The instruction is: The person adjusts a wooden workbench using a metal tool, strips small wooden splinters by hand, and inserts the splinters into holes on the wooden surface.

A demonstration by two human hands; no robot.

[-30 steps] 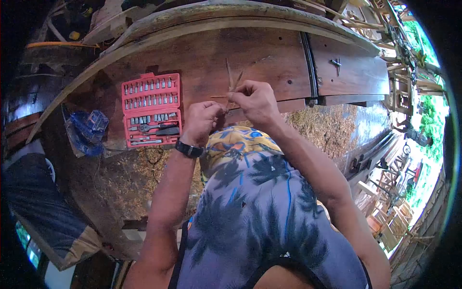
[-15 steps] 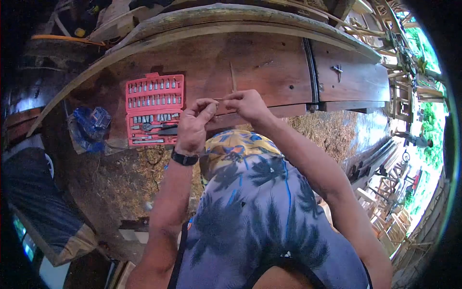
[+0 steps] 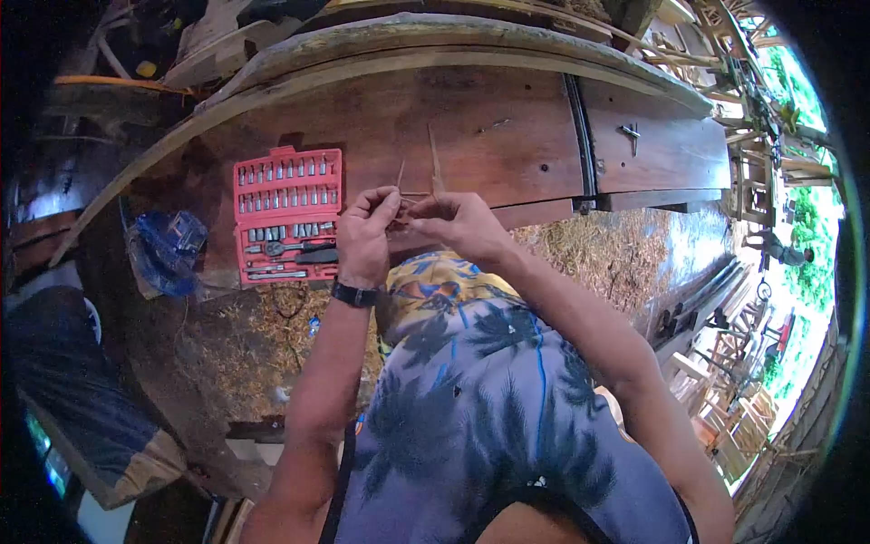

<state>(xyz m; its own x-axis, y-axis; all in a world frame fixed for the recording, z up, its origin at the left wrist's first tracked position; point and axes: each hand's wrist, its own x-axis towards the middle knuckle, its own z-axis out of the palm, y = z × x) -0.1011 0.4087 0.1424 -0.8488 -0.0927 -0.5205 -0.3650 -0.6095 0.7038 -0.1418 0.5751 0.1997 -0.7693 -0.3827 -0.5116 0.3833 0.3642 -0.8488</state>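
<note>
My left hand is closed in a pinch over the near edge of the wooden bench, and a thin wooden sliver sticks up from its fingertips. My right hand is also pinched, close beside the left. A short thin strip spans the gap between the two sets of fingers. Another pale, pointed sliver reaches up behind the right fingers; whether they hold it or it lies on the bench I cannot tell. The fingertips' exact grip is small and partly hidden.
Left of my hands lies an open red socket set. The reddish bench top has a dark metal strip across it and a T-shaped tool to the right. A blue plastic bag is at the left. Shavings cover the floor.
Both hands have come slightly lower, nearer my body. A second thin sliver now stands up from my left fingertips.
</note>
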